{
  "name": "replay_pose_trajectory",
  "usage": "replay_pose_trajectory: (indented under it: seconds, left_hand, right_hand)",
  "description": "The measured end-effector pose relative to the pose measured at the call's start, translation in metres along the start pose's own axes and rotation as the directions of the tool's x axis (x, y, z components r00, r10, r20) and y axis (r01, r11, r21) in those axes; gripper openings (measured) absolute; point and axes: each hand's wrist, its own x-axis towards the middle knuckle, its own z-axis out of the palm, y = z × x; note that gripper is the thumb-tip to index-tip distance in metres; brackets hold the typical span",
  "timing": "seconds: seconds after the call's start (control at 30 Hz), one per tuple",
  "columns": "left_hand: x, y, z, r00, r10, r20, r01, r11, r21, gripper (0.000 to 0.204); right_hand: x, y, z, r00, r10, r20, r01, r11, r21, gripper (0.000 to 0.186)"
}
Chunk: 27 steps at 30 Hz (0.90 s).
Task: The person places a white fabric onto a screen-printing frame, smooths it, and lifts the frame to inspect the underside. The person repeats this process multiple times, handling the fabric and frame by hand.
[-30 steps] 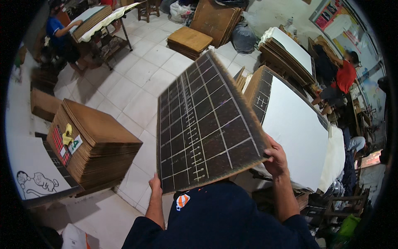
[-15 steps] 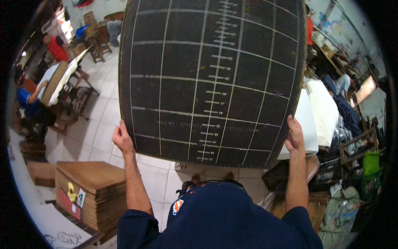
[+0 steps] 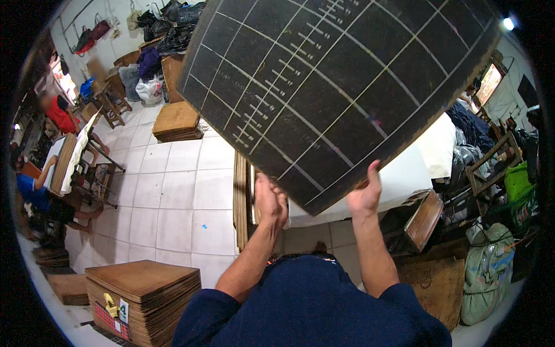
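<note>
As it slants, the matte board shows gridlines.

The one view, a wide fisheye, looks from the wearer's head, facing down and forward over the navy T-shirt, with the gridded black board close before it and the tiled floor farther off at left.

Black gridded board cut off at top, right hand with fingers partly hidden behind it, white sheet partly blocked, brown stack cut off below, red-shirted person with blurred head
</note>
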Motion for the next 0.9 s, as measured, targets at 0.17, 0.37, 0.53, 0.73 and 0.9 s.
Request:
replay_pose_trajectory:
  seconds: [0.17, 0.37, 0.53, 0.73, 0.9]
  left_hand:
    - [0.021, 0.032, -0.051, 0.793, 0.459, -0.4, -0.267, 0.853, 0.449, 0.034]
    - [0.016, 0.03, -0.077, 0.695, 0.576, -0.43, -0.211, 0.736, 0.643, 0.03]
    - [0.015, 0.002, -0.035, 0.777, 0.569, -0.271, -0.193, 0.624, 0.757, 0.03]
    - [0.04, -0.042, 0.007, 0.856, 0.47, -0.217, -0.023, 0.453, 0.891, 0.041]
    - [0.059, -0.084, 0.024, 0.884, 0.423, -0.2, 0.009, 0.413, 0.911, 0.047]
  right_hand:
    - [-0.009, -0.05, -0.039, 0.873, -0.007, 0.487, -0.061, 0.991, 0.123, 0.059]
    - [0.044, -0.122, -0.091, 0.994, 0.107, 0.006, -0.105, 0.98, -0.168, 0.07]
    - [0.027, -0.125, -0.161, 0.908, 0.152, -0.39, -0.221, 0.965, -0.138, 0.047]
    - [-0.002, -0.162, -0.215, 0.887, 0.144, -0.438, -0.237, 0.957, -0.166, 0.055]
    - [0.003, -0.192, -0.234, 0.882, 0.102, -0.461, -0.225, 0.949, -0.221, 0.049]
